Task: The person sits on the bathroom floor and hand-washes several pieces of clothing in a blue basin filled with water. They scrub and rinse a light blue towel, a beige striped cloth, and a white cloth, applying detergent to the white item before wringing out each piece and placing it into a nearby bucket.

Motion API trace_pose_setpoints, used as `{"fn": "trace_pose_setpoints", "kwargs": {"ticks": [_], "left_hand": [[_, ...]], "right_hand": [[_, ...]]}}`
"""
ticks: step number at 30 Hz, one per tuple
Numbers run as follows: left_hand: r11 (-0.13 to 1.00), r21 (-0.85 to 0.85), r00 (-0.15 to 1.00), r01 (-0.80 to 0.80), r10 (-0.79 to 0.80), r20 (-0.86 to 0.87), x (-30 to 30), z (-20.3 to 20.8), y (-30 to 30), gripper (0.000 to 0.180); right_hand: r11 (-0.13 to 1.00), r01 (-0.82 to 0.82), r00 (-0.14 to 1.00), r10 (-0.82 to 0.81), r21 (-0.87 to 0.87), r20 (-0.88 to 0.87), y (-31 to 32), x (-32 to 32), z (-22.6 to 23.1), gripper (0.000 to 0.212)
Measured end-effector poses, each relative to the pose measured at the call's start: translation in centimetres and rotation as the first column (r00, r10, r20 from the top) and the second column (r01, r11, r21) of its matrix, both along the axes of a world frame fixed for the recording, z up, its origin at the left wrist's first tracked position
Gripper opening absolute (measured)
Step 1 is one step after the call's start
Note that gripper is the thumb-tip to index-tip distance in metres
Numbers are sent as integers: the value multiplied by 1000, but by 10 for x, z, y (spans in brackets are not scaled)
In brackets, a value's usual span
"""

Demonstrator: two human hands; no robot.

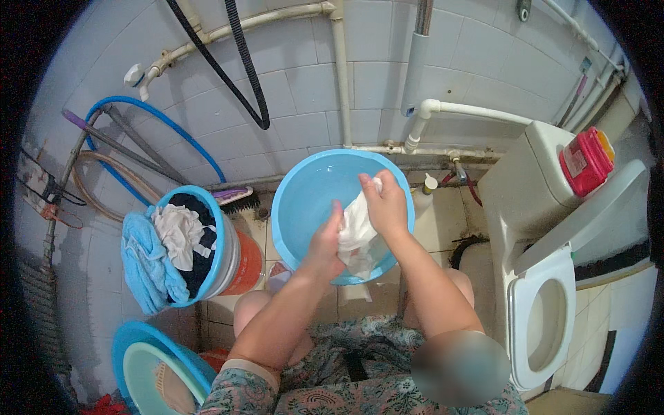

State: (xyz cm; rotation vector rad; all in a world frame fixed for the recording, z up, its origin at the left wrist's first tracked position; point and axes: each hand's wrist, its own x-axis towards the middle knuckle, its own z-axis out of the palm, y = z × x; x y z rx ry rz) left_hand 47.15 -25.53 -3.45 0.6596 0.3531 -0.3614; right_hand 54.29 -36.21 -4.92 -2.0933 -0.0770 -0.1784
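Over a round light-blue basin (294, 207) with water in it, both my hands grip a wet white cloth (357, 228). My left hand (328, 242) holds the cloth's left side, its fingers closed behind the fabric. Higher up on the right, my right hand (386, 205) clutches the upper part in a closed grip. The lower end of the cloth hangs toward the basin's near side. Its exact kind of garment cannot be made out.
To the left, a bucket (220, 242) holds dark clothes, a white cloth (178, 232) and a blue towel (149, 266). Stacked basins (135, 366) stand nearer. A scrubbing brush (238, 198) lies by the wall. At right are a bottle (425, 190) and a toilet (543, 318).
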Motion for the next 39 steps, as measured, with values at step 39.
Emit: {"fn": "trace_pose_setpoints", "kwargs": {"ticks": [39], "left_hand": [[925, -332, 981, -187, 193, -14, 4, -52, -4, 37]], "right_hand": [[795, -130, 898, 348, -592, 269, 32, -45, -12, 15]]}}
